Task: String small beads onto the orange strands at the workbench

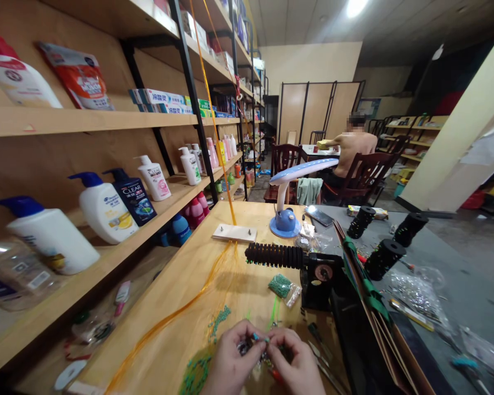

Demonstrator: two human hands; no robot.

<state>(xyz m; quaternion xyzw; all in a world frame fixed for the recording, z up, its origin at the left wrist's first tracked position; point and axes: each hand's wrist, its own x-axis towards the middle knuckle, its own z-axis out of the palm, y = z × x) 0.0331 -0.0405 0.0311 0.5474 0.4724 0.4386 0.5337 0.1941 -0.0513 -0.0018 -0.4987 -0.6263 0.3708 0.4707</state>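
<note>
Work prob. partway: L hand [230, 356] & R hand [294, 362] pinch, fingertips together on tiny teal piece [267, 340] above table [185, 258]. Green beads [220, 321] lie by L hand, strung or loose can't tell; bead bag [280, 286] looks well filled, so prob. lots left.

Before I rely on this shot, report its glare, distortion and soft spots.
Head view, top: the ceiling light burns out to white; head view, left: the bottles look stretched and tilted; head view, bottom: the bits at the fingers are too small and soft to make out clearly.
</note>
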